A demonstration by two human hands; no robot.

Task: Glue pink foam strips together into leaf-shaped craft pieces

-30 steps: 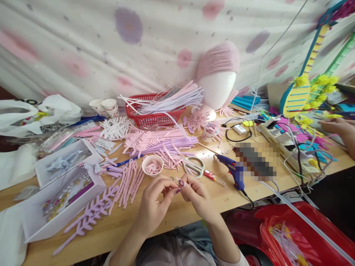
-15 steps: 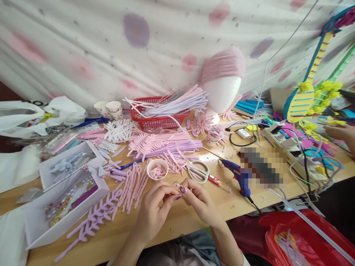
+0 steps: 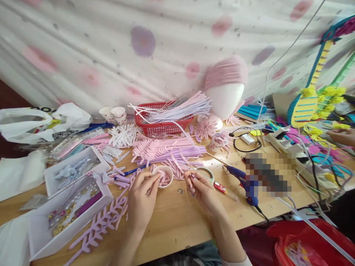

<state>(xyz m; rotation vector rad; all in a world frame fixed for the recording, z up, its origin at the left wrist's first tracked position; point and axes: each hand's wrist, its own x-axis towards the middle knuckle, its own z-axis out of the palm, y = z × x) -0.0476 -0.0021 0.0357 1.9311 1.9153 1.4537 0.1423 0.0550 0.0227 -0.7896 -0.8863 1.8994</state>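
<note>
My left hand (image 3: 144, 194) is at the left rim of a paper cup (image 3: 172, 176) of short pink fuzzy pieces (image 3: 165, 178). Its thumb and forefinger are pinched together; what they hold, if anything, is hidden. To the right of the cup, my right hand (image 3: 203, 190) hovers over the table with fingers curled closed, and I cannot make out anything in them. A small greyish bit (image 3: 180, 191) lies on the wood between the hands. Scissors (image 3: 206, 171) rest partly behind my right hand, with a red-labelled tool with a clear end (image 3: 226, 190) beside them.
Pink and purple fuzzy stems (image 3: 169, 151) lie behind the cup, before a red basket (image 3: 166, 127). A foam head (image 3: 226, 98) stands behind. White boxes (image 3: 70, 221) are left; a blue glue gun (image 3: 241, 177) and a power strip (image 3: 294, 151) are right. Another person's hand (image 3: 342, 136) shows far right.
My hands were together in front of the cup and have moved apart. The left went to the cup's rim, the right stayed right of it. The view shifted slightly.
</note>
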